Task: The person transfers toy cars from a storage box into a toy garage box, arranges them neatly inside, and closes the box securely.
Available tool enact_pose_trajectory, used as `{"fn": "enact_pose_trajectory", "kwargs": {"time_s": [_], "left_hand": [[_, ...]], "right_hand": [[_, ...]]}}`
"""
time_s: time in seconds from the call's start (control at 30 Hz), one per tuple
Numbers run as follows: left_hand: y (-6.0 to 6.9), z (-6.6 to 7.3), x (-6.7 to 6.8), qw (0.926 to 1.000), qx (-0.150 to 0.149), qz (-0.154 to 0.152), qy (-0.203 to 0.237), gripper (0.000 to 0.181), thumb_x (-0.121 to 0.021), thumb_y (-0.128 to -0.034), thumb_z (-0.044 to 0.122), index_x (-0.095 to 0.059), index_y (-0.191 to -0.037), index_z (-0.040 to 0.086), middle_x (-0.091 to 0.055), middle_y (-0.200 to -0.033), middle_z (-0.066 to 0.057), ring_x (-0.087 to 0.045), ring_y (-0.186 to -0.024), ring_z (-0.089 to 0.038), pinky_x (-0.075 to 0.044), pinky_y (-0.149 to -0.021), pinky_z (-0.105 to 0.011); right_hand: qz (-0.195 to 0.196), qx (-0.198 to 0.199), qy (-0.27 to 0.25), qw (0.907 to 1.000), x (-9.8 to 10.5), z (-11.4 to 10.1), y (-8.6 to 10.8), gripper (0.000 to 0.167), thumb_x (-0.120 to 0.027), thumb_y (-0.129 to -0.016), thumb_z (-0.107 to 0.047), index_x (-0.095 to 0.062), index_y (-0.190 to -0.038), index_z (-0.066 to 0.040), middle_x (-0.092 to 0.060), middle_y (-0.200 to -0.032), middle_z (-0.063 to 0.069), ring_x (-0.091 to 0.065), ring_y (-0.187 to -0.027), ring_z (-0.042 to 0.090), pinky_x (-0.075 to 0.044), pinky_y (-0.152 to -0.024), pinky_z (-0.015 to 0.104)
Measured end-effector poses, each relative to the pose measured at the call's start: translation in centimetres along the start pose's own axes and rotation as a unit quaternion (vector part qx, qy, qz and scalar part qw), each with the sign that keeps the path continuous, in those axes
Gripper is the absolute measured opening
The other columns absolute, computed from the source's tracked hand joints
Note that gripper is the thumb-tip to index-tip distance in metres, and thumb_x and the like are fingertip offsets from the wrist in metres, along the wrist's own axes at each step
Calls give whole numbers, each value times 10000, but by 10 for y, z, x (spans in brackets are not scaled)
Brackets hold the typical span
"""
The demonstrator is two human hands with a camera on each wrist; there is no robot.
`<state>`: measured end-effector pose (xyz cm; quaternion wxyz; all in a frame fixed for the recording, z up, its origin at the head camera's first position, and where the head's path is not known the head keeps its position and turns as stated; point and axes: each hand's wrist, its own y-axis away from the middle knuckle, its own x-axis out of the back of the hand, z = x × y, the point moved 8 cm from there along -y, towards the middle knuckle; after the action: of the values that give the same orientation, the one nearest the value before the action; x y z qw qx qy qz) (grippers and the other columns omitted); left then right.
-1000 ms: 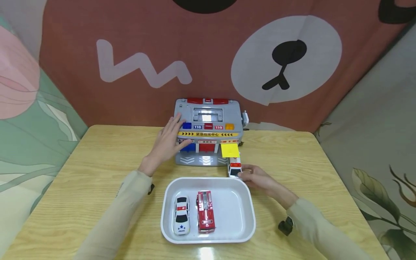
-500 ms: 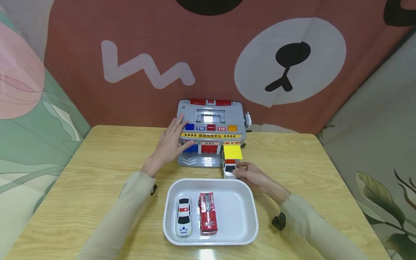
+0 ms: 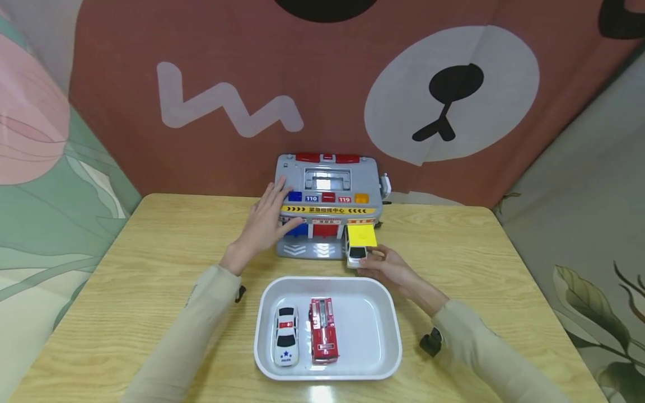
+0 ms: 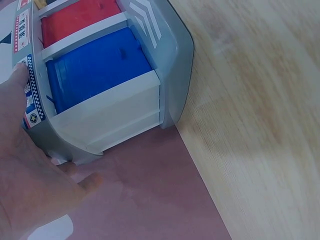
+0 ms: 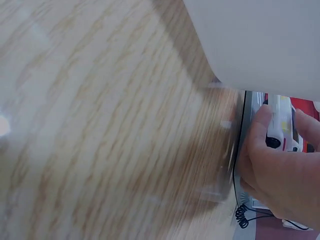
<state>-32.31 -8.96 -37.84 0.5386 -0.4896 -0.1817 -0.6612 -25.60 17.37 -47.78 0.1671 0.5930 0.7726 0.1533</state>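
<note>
The grey toy emergency station [image 3: 292, 173] stands at the back of the table, with a blue door [image 4: 100, 67], a red door [image 3: 325, 230] and a raised yellow door [image 3: 361, 235]. My left hand [image 3: 259, 224] rests on its left side, fingers straight and thumb spread along the front. My right hand [image 3: 393, 270] pinches a white toy car [image 3: 355, 259] at the right bay. The car's rear is under the yellow door and hidden; its nose points toward me. In the right wrist view, thumb and finger lie on both sides of the car [image 5: 281, 120].
A white tray [image 3: 363, 374] stands in front of the station, holding a white police car [image 3: 286, 338] and a red fire truck [image 3: 324, 333]. A coiled black cord [image 5: 242, 216] hangs by the station's side. A curtain with a bear print [image 3: 227, 157] rises behind the table.
My right hand has pushed the white car backward and slightly left, deeper under the yellow door, so its red light bar is now hidden. The left hand has stayed on the station.
</note>
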Motion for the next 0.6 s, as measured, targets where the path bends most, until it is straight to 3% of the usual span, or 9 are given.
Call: {"fn": "enact_pose_trajectory", "kwargs": {"time_s": [0.13,0.3,0.6], "left_hand": [[0,0,1,10000,3,19,36,831,-570,-896,581,-233,-1541,178,-1,-1621,18,31,-1469,-231,-191,-1080,-649],[0,-1,1,9999,75,12,137,828,-569,-898,577,-229,-1541,182,11,-1620,31,39,-1468,-231,-161,-1084,-656],[1,1,0,9999,28,-35,139,829,-569,-902,573,-226,-1542,174,11,-1621,17,41,-1468,-227,-166,-1090,-643]], "right_hand": [[250,136,98,9995,1,-4,0,757,-649,-899,6,-153,-1469,59,-465,-1336,302,-646,-963,186,-503,-920,350],[388,368,-600,9968,1,-6,-2,597,-532,-925,118,-202,-1422,141,-483,-1234,303,-664,-928,217,-491,-932,372],[636,395,-925,9929,5,-5,-3,493,-492,-961,88,-262,-1382,201,-558,-1114,237,-677,-920,208,-498,-910,340]]}}
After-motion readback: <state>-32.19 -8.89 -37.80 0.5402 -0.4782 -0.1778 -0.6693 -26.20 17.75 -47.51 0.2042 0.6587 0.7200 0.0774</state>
